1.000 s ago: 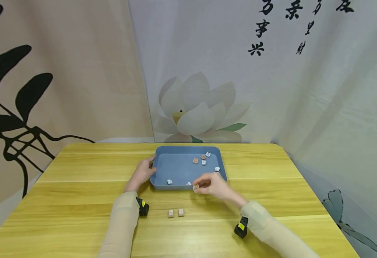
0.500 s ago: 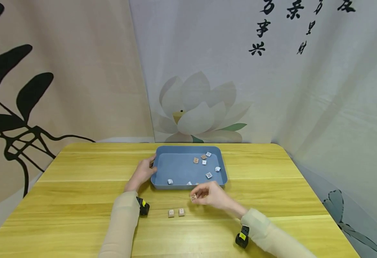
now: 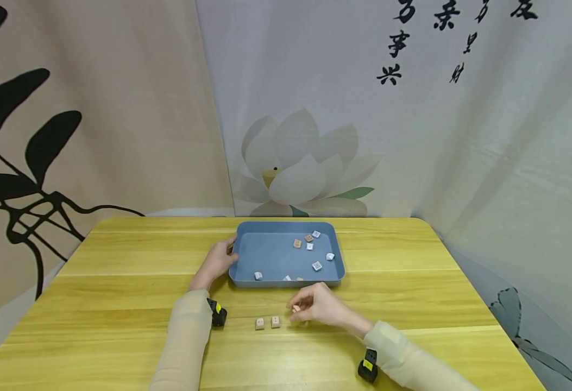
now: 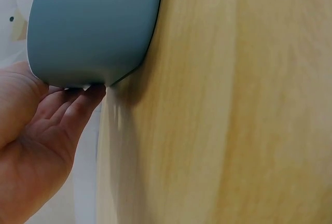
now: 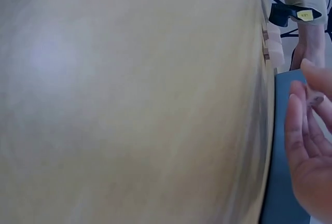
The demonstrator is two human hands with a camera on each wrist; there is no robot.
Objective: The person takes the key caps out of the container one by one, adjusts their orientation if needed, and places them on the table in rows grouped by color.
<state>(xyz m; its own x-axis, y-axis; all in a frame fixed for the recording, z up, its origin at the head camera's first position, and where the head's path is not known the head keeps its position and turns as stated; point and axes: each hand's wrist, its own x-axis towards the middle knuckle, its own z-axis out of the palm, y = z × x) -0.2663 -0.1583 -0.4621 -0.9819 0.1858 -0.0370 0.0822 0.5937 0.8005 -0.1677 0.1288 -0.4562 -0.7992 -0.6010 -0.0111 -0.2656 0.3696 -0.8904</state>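
Pinched between the thumb and fingertips of the right hand point(image 3: 321, 305) is a small pale cube point(image 3: 296, 308), just off the near edge of the blue tray point(image 3: 266, 252), with two loose cubes point(image 3: 275, 322) to its left on the wooden table point(image 3: 119, 304). The left hand point(image 3: 215, 263) grips the tray's left edge, its fingers against the outer wall. Inside, scattered cubes point(image 3: 297, 244) lie toward the far right corner, the right edge, the near left corner and, partly hidden, the near edge.
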